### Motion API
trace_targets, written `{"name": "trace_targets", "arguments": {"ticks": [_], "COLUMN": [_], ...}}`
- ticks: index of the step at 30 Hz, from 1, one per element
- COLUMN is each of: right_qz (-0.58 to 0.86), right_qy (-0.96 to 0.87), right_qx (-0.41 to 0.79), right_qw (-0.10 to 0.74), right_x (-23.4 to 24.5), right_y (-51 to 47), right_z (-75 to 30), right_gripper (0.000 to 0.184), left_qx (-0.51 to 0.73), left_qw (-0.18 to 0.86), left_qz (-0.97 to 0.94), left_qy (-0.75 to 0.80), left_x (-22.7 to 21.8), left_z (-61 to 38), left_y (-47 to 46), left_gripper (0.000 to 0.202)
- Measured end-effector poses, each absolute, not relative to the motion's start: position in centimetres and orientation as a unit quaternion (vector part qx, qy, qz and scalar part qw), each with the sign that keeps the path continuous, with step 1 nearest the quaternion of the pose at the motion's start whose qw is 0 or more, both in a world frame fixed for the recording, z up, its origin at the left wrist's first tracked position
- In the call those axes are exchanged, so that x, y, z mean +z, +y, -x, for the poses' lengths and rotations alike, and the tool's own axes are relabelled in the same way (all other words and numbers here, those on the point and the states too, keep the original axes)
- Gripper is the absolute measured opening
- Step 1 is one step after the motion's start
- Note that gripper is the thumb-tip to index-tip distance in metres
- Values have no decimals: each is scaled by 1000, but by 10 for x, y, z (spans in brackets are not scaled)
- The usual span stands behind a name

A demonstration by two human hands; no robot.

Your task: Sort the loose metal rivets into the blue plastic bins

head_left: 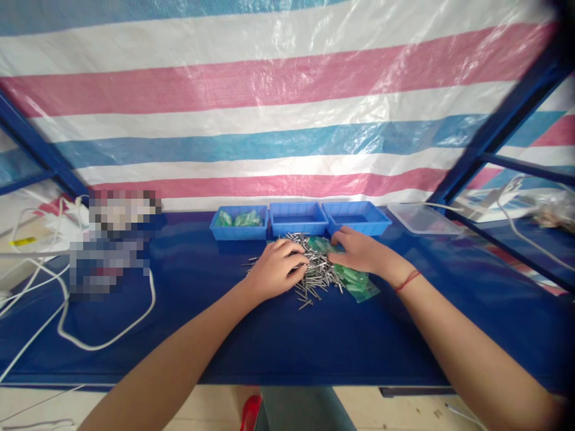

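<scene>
A heap of thin metal nails or screws (318, 276) lies on the blue table in front of me. My left hand (278, 267) rests on the left side of this heap, fingers bent and spread apart over the metal pieces. On the other side, my right hand (363, 251) reaches over some green clear plastic bags (357, 281) that lie against the heap. Its thumb and fingers are apart, and I see nothing held between them. More green bags (248, 219) sit in the left blue tray (238, 232), just behind the heap.
Beside the left tray stand a middle blue tray (299, 227) and a right blue tray (366, 227). Farther right lies a clear plastic lid (422, 218). A white cable (112, 344) loops over the table's left side. Blue metal posts (487, 129) frame a striped sheet (269, 137).
</scene>
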State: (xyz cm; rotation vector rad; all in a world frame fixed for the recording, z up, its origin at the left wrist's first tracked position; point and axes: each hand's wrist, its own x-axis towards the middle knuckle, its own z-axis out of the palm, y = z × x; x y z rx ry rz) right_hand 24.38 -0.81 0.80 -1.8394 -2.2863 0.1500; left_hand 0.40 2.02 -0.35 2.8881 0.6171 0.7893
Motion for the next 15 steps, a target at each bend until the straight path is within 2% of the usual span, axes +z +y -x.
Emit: {"name": "trace_targets", "arguments": {"ticks": [5,10,15], "right_qz": [622,626,610], "right_qy": [-775,-768,-767], "right_qx": [34,42,20], "right_qw": [110,132,201], "right_x": [1,1,14], "right_y": [-5,-6,-11], "right_z": [-242,-242,-246], "right_gripper": [22,33,39], "left_qx": [248,242,259], "left_qw": [44,52,54], "left_qz": [-945,-947,-940], "left_qy": [207,203,215], "left_x": [-1,-1,2], "left_z": [-2,-2,-1], "left_y": [23,24,23], "left_gripper": [23,22,23]}}
